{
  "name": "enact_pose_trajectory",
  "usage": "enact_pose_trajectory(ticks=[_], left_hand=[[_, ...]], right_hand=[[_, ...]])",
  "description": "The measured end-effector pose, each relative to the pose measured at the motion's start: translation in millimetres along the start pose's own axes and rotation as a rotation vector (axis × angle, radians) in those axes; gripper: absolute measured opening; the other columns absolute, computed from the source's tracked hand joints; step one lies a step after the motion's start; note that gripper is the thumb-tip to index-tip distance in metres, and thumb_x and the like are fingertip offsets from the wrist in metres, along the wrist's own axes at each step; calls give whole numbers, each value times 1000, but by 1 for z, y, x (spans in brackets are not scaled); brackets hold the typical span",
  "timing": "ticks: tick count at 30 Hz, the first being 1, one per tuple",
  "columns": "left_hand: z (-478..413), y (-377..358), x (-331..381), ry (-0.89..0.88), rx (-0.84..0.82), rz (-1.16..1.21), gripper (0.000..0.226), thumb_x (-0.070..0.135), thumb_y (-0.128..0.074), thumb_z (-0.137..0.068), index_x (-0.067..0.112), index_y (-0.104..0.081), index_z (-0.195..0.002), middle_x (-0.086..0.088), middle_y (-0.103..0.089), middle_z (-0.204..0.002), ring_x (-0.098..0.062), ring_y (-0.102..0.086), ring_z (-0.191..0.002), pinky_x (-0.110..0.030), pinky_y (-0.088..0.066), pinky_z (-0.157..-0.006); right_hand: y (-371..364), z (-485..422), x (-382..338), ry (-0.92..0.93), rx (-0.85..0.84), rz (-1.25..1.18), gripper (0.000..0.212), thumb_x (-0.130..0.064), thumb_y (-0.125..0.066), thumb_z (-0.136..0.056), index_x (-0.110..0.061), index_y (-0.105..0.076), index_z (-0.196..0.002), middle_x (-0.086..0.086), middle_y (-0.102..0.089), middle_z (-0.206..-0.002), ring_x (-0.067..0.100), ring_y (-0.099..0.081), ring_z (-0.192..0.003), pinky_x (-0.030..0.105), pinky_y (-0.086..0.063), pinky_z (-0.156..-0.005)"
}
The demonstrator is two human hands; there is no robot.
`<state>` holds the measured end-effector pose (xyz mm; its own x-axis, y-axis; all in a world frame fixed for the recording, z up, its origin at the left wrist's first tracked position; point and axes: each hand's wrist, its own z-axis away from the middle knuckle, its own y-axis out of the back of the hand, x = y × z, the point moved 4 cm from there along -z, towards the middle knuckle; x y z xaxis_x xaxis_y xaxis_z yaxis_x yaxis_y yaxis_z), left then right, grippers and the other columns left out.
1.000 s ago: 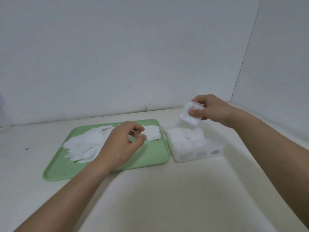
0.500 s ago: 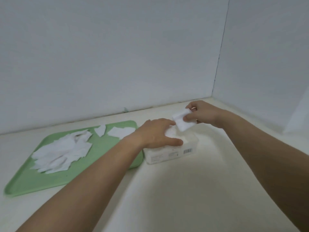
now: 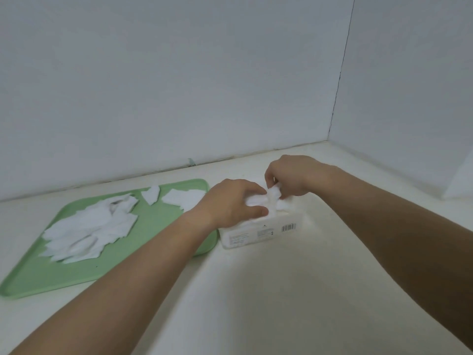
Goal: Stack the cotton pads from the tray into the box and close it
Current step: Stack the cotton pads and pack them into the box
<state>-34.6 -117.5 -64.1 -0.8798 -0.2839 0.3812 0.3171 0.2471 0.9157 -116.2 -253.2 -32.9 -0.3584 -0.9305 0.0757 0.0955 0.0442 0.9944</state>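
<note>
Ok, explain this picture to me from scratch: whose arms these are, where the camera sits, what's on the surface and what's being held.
No machine here: these are a person's two bare arms, filmed by one wide-angle camera worn on their head, looking forward and down. On the pale counter lies a green tray with a loose heap of white cotton pads. Beside it stands a small white box, open on top and already holding pads. The left hand sits over the box, thumb and fingers around the pads inside. The right hand pinches a crumpled pad just above them.
</note>
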Motion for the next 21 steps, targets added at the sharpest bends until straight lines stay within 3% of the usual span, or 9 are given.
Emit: enact_pose_trajectory(ticks=[4,9,14,18,21], left_hand=[[0,0,0,6,-7,1,45,53,-72,-84,41,-64,-127,15,-68,-123,-13,-61,-110,-37,-49,-95],[-1,-1,0,13,-16,-18,46,56,-71,-84,43,-63,-127,16,-67,-124,-12,-60,-110,-34,-49,-93],[-3,-1,0,6,-26,-15,50,57,-71,-84,41,-62,-129,16,-66,-127,-12,-60,-111,-32,-47,-93],[5,5,-4,38,-22,131,51,52,-71,-87,37,-60,-135,13,-65,-131,-9,-64,-99,-31,-48,-98],[18,19,-15,49,95,238,40,50,-67,-91,37,-64,-129,17,-61,-135,-5,-57,-120,-26,-42,-101]], right_hand=[[-6,-12,-6,-25,60,69,24,-14,-75,-79,-27,-56,-87,-9,-52,-81,18,-58,-77,25,-35,-52],[-12,-16,0,-15,134,35,33,-14,-79,-74,-22,-47,-75,-3,-56,-87,20,-56,-75,28,-37,-56],[-7,-11,3,-58,122,-17,26,-6,-76,-79,-21,-54,-75,-1,-59,-89,18,-58,-71,27,-40,-55],[11,-6,4,-70,87,-60,22,-4,-64,-86,-26,-67,-88,-5,-65,-96,19,-65,-87,33,-55,-74],[31,0,1,-66,168,-143,27,-9,-57,-89,-34,-66,-86,-12,-66,-95,15,-64,-91,34,-55,-79]])
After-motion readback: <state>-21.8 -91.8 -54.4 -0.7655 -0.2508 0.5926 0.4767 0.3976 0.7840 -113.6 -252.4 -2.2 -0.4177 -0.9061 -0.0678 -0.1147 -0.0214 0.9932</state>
